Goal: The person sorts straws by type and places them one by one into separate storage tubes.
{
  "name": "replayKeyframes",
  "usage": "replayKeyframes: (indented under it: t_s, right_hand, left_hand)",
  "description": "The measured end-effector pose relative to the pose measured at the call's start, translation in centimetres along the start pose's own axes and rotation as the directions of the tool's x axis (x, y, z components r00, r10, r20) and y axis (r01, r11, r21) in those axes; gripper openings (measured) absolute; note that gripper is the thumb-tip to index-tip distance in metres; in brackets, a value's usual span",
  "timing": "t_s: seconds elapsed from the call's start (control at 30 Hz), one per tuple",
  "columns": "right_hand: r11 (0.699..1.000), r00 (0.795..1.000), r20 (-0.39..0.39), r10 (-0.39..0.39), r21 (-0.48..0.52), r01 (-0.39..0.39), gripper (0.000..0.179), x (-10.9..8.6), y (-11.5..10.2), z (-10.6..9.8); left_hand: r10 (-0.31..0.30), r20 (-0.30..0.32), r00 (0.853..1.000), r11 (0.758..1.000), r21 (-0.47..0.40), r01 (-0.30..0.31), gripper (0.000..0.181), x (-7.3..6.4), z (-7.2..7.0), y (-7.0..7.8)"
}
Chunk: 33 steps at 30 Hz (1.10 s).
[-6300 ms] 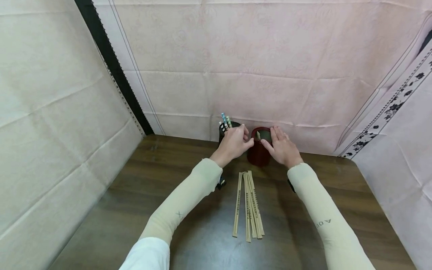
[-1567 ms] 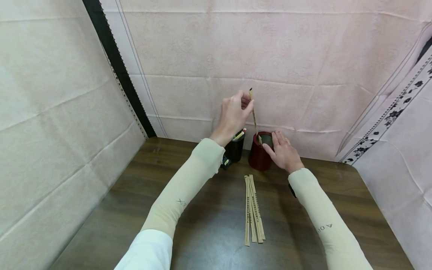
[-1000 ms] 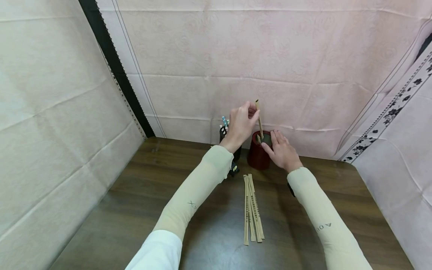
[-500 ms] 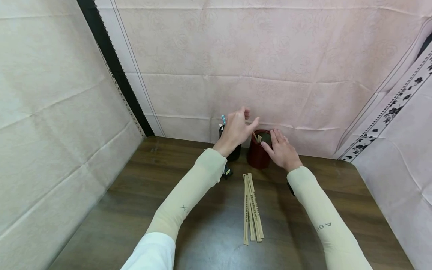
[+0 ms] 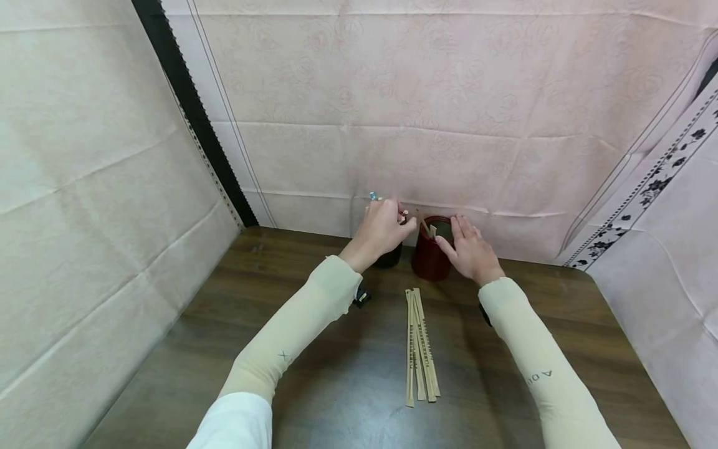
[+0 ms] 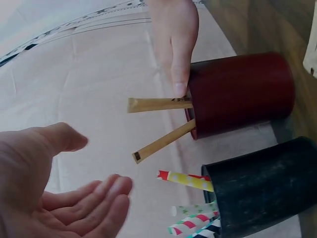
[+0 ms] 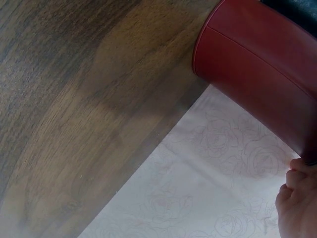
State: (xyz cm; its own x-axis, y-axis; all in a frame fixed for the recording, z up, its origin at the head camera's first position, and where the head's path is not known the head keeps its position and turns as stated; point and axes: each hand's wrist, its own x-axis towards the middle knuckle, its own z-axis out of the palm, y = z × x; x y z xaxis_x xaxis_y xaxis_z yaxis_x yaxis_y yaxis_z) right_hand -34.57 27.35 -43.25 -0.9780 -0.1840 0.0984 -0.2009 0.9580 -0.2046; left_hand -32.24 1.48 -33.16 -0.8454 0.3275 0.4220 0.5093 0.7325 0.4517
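My left hand (image 5: 381, 227) is over the black cup (image 5: 388, 257) in the head view. The left wrist view shows its thumb and fingers apart with nothing between them, facing the openings of both cups. My right hand (image 5: 471, 249) rests on the rim of the dark red cup (image 5: 430, 259), fingers straight and thumb at the near rim. Two slim brown paper-wrapped sticks (image 6: 158, 104) poke out of the red cup. Patterned paper straws (image 6: 190, 181) stand in the black cup. More paper-wrapped sticks (image 5: 421, 349) with print lie in a narrow fan on the table.
Both cups stand side by side at the back edge of the brown wooden table (image 5: 224, 349). Close behind hangs a pale cloth (image 5: 449, 93), with another cloth wall (image 5: 101, 187) at the left. A small black device (image 5: 361, 297) sits by my left wrist.
The separate stick at the fan's left went into the red cup from my left hand, which has released it and moved back left over the black cup. My right hand stays at the rim.
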Motion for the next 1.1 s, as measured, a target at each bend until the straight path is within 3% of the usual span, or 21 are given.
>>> replayKeyframes:
  t_s: [0.13, 0.37, 0.6, 0.87, 1.1]
  right_hand:
    - [1.000, 1.000, 0.008, 0.000, 0.000, 0.000, 0.095, -0.1, 0.0, -0.1]
    - [1.000, 1.000, 0.011, -0.004, -0.007, 0.004, 0.096, 0.0, 0.0, -0.1]
    - [1.000, 1.000, 0.008, -0.005, -0.008, 0.005, 0.096, 0.0, 0.1, 0.0]
    - [1.000, 1.000, 0.009, -0.003, -0.010, 0.003, 0.096, 0.0, 0.0, 0.1]
    - [1.000, 1.000, 0.011, 0.000, -0.007, 0.000, 0.096, 0.0, -0.1, 0.1]
  left_hand:
    - [-0.005, 0.087, 0.996, 0.999, 0.035, 0.002, 0.044, -0.9, 0.8, -0.7]
    - [-0.059, 0.206, 0.977, 0.998, 0.024, 0.055, 0.052, -2.9, 3.0, -2.1]
    - [-0.115, 0.317, 0.941, 0.993, 0.006, 0.120, 0.055, -4.7, 5.5, -3.1]
    - [-0.146, 0.387, 0.911, 0.988, 0.003, 0.157, 0.047, -6.6, 7.9, -3.8]
    - [-0.148, 0.426, 0.892, 0.987, 0.002, 0.163, 0.066, -8.0, 9.8, -4.2]
